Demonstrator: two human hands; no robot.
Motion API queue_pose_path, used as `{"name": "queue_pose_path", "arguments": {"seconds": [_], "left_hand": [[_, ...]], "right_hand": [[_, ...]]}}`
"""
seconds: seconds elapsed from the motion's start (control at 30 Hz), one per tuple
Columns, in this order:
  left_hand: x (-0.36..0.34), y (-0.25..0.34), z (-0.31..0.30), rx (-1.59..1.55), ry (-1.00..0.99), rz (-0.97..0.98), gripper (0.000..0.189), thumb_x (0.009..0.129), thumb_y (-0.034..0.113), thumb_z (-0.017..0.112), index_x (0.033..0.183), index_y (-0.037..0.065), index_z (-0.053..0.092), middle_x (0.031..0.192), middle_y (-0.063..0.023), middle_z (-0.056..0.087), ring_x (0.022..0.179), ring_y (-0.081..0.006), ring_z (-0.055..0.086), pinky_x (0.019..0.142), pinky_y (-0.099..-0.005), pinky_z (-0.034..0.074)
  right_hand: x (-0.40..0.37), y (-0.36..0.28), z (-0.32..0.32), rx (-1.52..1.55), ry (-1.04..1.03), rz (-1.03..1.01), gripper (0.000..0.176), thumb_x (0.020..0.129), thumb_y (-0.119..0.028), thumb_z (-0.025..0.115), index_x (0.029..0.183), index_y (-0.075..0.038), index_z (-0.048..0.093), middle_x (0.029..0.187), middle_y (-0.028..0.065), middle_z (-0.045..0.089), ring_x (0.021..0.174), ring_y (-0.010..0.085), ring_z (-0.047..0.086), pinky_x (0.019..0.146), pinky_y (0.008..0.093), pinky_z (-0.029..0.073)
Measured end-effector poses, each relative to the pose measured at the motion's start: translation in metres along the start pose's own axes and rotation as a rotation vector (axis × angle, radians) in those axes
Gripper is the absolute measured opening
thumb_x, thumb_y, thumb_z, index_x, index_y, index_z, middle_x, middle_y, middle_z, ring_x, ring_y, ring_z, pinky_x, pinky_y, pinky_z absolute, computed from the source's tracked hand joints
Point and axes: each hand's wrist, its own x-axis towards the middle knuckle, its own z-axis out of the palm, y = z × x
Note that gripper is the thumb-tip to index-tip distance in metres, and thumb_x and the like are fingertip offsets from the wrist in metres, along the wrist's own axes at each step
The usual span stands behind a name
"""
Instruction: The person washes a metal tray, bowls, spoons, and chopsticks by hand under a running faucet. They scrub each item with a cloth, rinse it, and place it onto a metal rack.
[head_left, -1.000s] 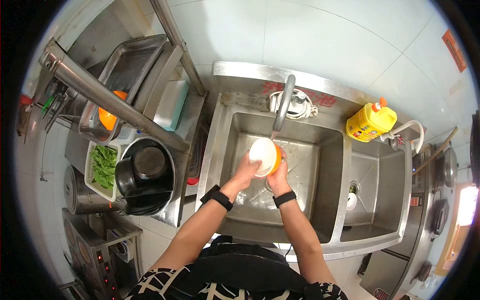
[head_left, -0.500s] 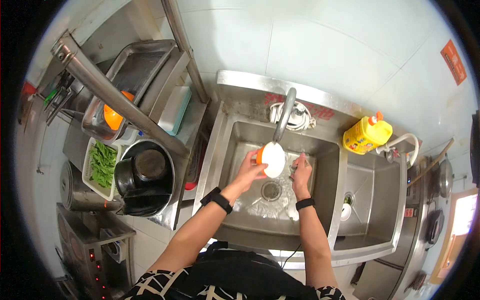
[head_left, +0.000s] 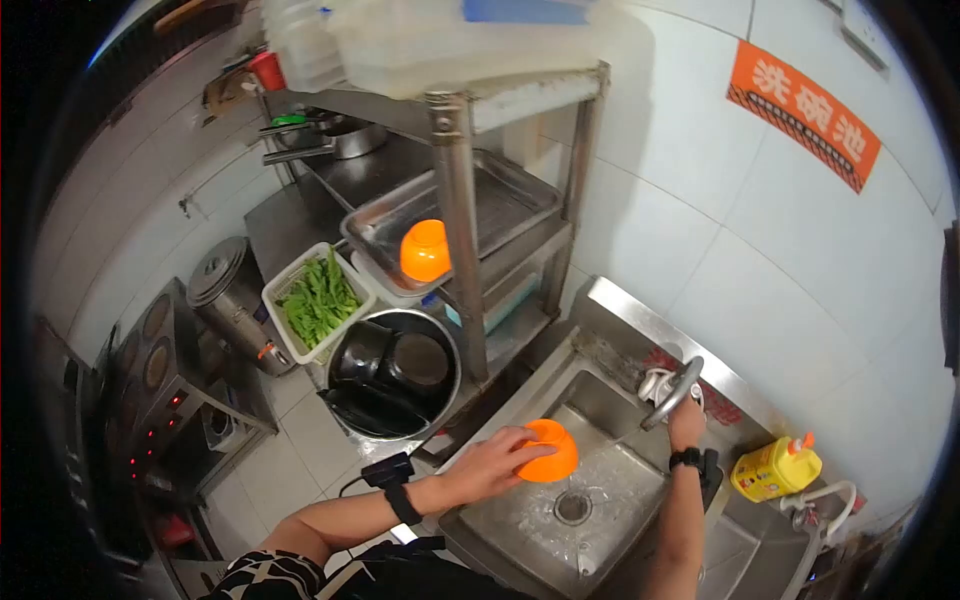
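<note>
My left hand [head_left: 492, 462] grips an orange bowl [head_left: 552, 458] with a white inside, seen in the earlier frame. The bowl is tipped over, its foot and outer wall facing me, above the left side of the steel sink basin [head_left: 600, 540]. At the back of the sink, my right hand [head_left: 687, 425] is up against the curved metal faucet [head_left: 672, 392]. The spout hides most of its fingers, so their grip cannot be made out. Behind the faucet a coiled white hose [head_left: 655, 383] partly shows. Wet patches surround the drain [head_left: 573, 508].
A yellow detergent jug [head_left: 775, 468] stands on the right rim. Left of the sink, a shelf holds a metal tray [head_left: 500, 180] with another orange bowl [head_left: 426, 250]. Below it are a pot of black pans [head_left: 395, 370] and a basket of greens [head_left: 320, 300].
The view has swung left and up. My right hand has moved from inside the basin to the faucet. My left hand has turned the bowl over, its white inside now out of sight.
</note>
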Motion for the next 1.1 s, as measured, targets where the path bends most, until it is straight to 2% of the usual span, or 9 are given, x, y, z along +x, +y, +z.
{"name": "queue_pose_path", "arguments": {"seconds": [0.1,0.23,0.27,0.37,0.5,0.57,0.73,0.93,1.1], "left_hand": [[-0.008,0.003,-0.039,0.112,0.054,0.073,0.058,0.067,0.005,0.066,0.118,0.018,0.044,0.110,-0.0090,0.042,0.104,-0.0272,0.044,0.080,-0.0332,0.045],[-0.019,-0.009,-0.042,-0.413,0.271,-0.071,0.053,0.072,0.008,0.065,0.119,0.010,0.042,0.106,-0.0080,0.045,0.100,-0.0168,0.047,0.077,-0.0269,0.046],[-0.023,-0.001,-0.047,-0.694,0.167,-0.221,0.051,0.074,0.009,0.064,0.120,0.009,0.041,0.107,-0.0067,0.045,0.098,-0.0148,0.048,0.074,-0.0254,0.047],[-0.032,0.035,-0.061,-1.178,-0.037,-0.455,0.047,0.080,0.014,0.058,0.123,0.009,0.037,0.111,-0.0051,0.044,0.095,-0.0121,0.051,0.068,-0.0216,0.049],[-0.044,0.071,-0.061,-1.427,-0.215,-0.443,0.050,0.084,0.014,0.053,0.127,0.004,0.028,0.115,-0.0082,0.044,0.102,-0.0148,0.050,0.073,-0.0262,0.051],[-0.047,0.088,-0.060,-1.472,-0.293,-0.399,0.052,0.085,0.014,0.051,0.128,0.002,0.025,0.115,-0.0095,0.044,0.103,-0.0149,0.049,0.074,-0.0246,0.050],[-0.061,0.103,-0.052,-1.670,-0.523,-0.346,0.055,0.087,0.019,0.048,0.130,-0.001,0.021,0.123,-0.0129,0.039,0.110,-0.0173,0.045,0.089,-0.0273,0.041],[-0.058,0.116,-0.040,-1.783,-0.668,-0.268,0.056,0.087,0.023,0.046,0.130,-0.003,0.019,0.124,-0.0144,0.039,0.112,-0.0178,0.043,0.091,-0.0277,0.039],[-0.056,0.119,-0.036,-1.656,-0.612,-0.286,0.056,0.087,0.023,0.047,0.129,-0.002,0.021,0.123,-0.0142,0.039,0.113,-0.0178,0.042,0.090,-0.0279,0.040]], "right_hand": [[-0.009,0.009,-0.006,-0.108,-0.033,-0.019,0.046,0.073,-0.015,0.055,0.118,-0.016,0.045,0.075,0.0170,0.060,0.070,0.0331,0.059,0.063,0.0426,0.046],[-0.055,0.020,-0.010,0.178,-0.068,0.087,0.043,0.080,-0.016,0.052,0.122,-0.016,0.041,0.095,0.0185,0.059,0.080,0.0361,0.057,0.068,0.0421,0.045],[-0.076,0.031,0.004,0.352,0.106,-0.026,0.033,0.081,-0.015,0.052,0.114,-0.012,0.049,0.096,0.0198,0.058,0.080,0.0364,0.057,0.068,0.0410,0.045],[-0.160,0.017,0.003,0.883,-0.175,0.283,0.016,0.085,-0.016,0.050,0.085,-0.002,0.058,0.070,-0.0004,0.055,0.062,0.0068,0.046,0.057,0.0218,0.039],[-0.281,0.003,0.039,1.252,-0.303,0.629,0.011,0.076,-0.014,0.059,0.083,-0.006,0.055,0.069,-0.0011,0.052,0.062,0.0079,0.048,0.058,0.0226,0.040],[-0.318,-0.035,-0.013,1.435,-0.293,0.626,0.026,0.070,-0.003,0.061,0.094,-0.007,0.051,0.075,0.0003,0.052,0.070,0.0092,0.050,0.063,0.0226,0.042],[-0.387,-0.009,0.035,1.730,-0.241,0.723,0.028,0.073,0.005,0.052,0.098,-0.007,0.050,0.092,0.0051,0.054,0.083,0.0159,0.054,0.073,0.0285,0.045],[-0.393,-0.010,0.024,2.178,-0.096,0.942,0.021,0.078,-0.012,0.049,0.099,-0.006,0.051,0.092,0.0098,0.056,0.086,0.0211,0.055,0.076,0.0333,0.045],[-0.384,-0.014,0.015,2.365,-0.041,1.057,0.027,0.083,-0.027,0.047,0.099,-0.006,0.051,0.092,0.0136,0.058,0.088,0.0255,0.055,0.079,0.0373,0.044]]}}
